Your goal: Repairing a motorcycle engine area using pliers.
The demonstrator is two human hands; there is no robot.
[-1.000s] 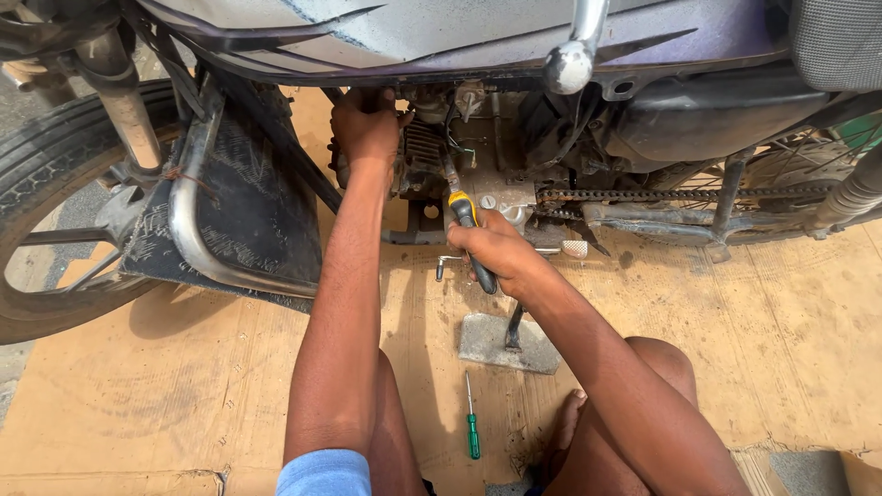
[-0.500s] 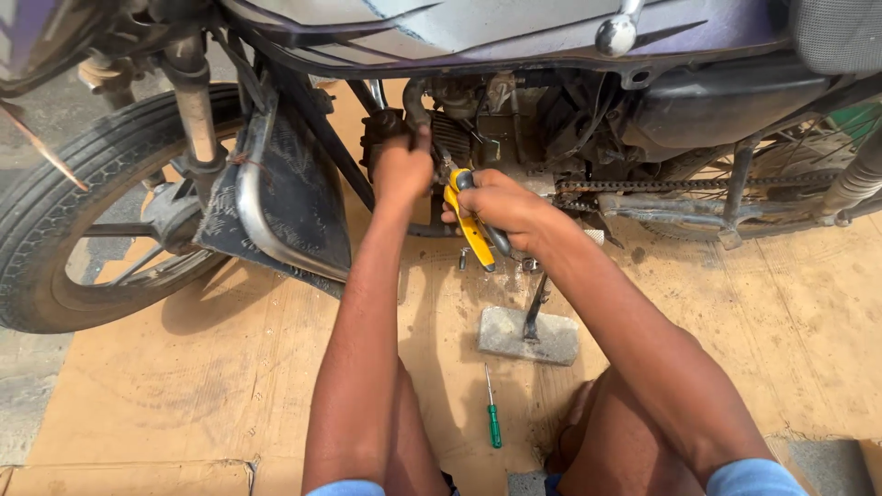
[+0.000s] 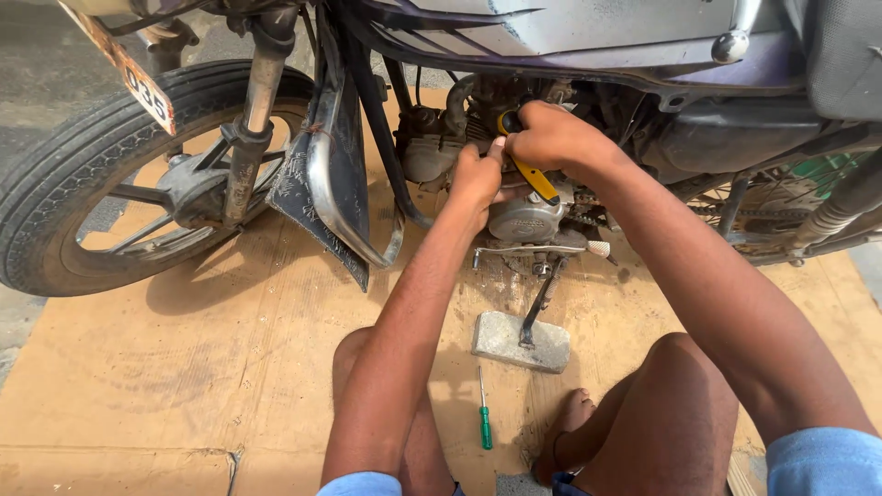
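Both hands have climbed higher on the engine since the earlier frame, and the yellow-handled tool [image 3: 531,171] has risen with them. It sits against the upper part of the motorcycle engine [image 3: 514,184], above the rounded grey side cover; its handle is yellow with black trim and slants down to the right. The right hand [image 3: 551,138] is closed around that handle, knuckles up, arm reaching in from the lower right. The left hand [image 3: 478,174] meets it just beside the tool, fingers curled on the engine; whether it pinches anything cannot be told. The tool's working end is hidden behind the hands. Below, the side stand rests on a grey stone block [image 3: 520,342], and a green screwdriver [image 3: 484,418] lies on the cardboard sheet [image 3: 184,367] between the knees. The front wheel [image 3: 119,184] stands at left.
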